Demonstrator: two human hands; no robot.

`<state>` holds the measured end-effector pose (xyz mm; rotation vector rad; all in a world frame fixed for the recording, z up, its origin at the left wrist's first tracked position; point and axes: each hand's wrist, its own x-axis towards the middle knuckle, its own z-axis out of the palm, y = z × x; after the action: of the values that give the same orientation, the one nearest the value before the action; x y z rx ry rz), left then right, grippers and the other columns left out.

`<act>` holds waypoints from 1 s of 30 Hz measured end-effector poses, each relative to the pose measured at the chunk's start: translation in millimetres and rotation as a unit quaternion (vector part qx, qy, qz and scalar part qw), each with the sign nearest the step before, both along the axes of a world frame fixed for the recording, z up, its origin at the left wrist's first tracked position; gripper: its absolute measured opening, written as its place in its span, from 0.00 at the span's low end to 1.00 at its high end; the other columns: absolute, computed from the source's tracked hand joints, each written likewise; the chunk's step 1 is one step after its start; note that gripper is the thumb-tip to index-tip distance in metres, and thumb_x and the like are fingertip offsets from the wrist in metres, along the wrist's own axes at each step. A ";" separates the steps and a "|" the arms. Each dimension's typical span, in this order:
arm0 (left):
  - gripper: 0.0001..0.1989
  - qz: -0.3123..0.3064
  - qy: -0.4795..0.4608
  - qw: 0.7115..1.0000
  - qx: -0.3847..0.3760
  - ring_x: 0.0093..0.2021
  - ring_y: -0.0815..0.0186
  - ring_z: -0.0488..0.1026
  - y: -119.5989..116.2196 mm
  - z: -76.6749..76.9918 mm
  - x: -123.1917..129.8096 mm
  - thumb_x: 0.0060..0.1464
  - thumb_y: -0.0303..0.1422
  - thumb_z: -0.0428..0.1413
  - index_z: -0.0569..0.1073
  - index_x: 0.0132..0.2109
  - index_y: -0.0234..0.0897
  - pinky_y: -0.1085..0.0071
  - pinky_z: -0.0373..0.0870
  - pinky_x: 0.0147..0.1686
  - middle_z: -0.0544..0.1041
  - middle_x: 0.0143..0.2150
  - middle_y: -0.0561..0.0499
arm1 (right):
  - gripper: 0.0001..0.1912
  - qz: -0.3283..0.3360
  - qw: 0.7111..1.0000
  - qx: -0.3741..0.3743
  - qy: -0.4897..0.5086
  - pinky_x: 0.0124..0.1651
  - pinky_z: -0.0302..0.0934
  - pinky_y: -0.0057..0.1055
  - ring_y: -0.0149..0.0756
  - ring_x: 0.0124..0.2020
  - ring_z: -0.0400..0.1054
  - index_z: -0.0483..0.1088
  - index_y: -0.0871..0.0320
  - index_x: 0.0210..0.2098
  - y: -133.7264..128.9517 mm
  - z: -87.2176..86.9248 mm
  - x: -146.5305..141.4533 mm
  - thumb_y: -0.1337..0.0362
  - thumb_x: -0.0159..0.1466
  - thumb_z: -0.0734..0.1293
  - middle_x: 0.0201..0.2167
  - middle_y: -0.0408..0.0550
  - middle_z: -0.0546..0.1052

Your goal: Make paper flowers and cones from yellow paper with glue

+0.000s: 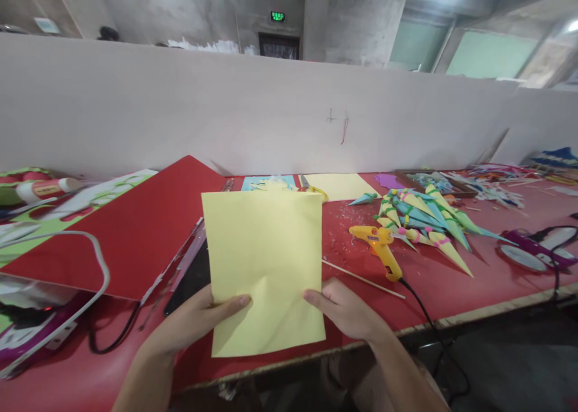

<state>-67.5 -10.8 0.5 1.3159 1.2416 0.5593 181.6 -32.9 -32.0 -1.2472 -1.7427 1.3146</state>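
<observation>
A plain yellow sheet of paper (266,249) is held up over the front edge of the red table, slightly creased in its lower half. My left hand (217,309) grips its left side, thumb on the near face and fingers behind. On the right side my right hand (338,306) pinches it the same way. A yellow glue gun (379,246) lies to the right of the sheet, beside a thin wooden stick (365,279). Farther right is a pile of yellow and blue paper cones (419,210) with green and pink trim.
Scissors (316,189) lie behind the sheet by another yellow sheet (338,187). A large red board (135,237) leans at left near a white cable (102,255). The gun's black cord (422,306) hangs over the table edge. Purple power strips (542,249) sit at both sides.
</observation>
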 end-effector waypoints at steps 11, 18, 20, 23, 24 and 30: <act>0.23 0.001 0.029 0.998 0.062 0.43 0.55 0.74 5.2 -1.1 3.1 0.44 0.45 0.58 0.74 0.46 0.38 0.66 0.72 0.40 0.77 0.44 0.46 | 0.14 0.054 0.996 -0.004 0.078 0.33 0.61 0.28 0.34 0.29 0.67 0.73 0.62 0.30 -1.1 8.0 1.4 0.57 0.58 0.63 0.26 0.44 0.75; 0.20 -0.020 0.048 0.996 0.071 0.43 0.55 0.74 5.7 -0.4 6.7 0.45 0.44 0.57 0.73 0.43 0.36 0.68 0.72 0.38 0.77 0.44 0.46 | 0.12 0.004 0.993 0.015 0.120 0.43 0.62 0.34 0.39 0.38 0.69 0.73 0.60 0.36 0.7 7.1 -2.1 0.59 0.55 0.66 0.34 0.48 0.77; 0.19 -0.029 0.057 0.995 0.076 0.43 0.55 0.74 5.9 -0.1 7.7 0.45 0.44 0.57 0.73 0.41 0.36 0.69 0.71 0.38 0.77 0.44 0.46 | 0.12 -0.009 0.995 0.012 0.097 0.37 0.62 0.30 0.36 0.33 0.68 0.71 0.61 0.30 1.4 5.3 -1.5 0.57 0.56 0.65 0.27 0.44 0.74; 0.19 -0.042 0.064 0.994 0.075 0.41 0.55 0.74 5.9 0.5 8.5 0.45 0.44 0.57 0.73 0.40 0.35 0.69 0.71 0.36 0.78 0.41 0.46 | 0.20 -0.034 0.998 0.026 0.041 0.24 0.51 0.24 0.27 0.21 0.56 0.60 0.60 0.18 2.7 2.8 -0.6 0.52 0.59 0.60 0.16 0.37 0.59; 0.19 -0.045 0.064 0.994 0.074 0.41 0.56 0.74 5.8 0.9 8.7 0.45 0.44 0.57 0.73 0.40 0.35 0.69 0.71 0.36 0.78 0.41 0.46 | 0.22 -0.041 0.998 0.034 0.028 0.22 0.47 0.23 0.25 0.20 0.51 0.56 0.59 0.17 3.1 2.3 -0.5 0.51 0.60 0.58 0.15 0.36 0.55; 0.14 -0.044 0.067 0.993 0.088 0.40 0.56 0.74 4.4 2.4 9.3 0.44 0.42 0.57 0.74 0.34 0.35 0.69 0.71 0.36 0.79 0.35 0.48 | 0.21 -0.067 0.995 0.050 0.048 0.22 0.44 0.24 0.25 0.21 0.49 0.55 0.58 0.18 6.5 0.9 -1.2 0.50 0.58 0.61 0.17 0.37 0.54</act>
<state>-58.1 -6.4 2.9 1.5698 1.2590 0.5344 180.4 -26.4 -31.1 -1.2025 -1.6095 1.1767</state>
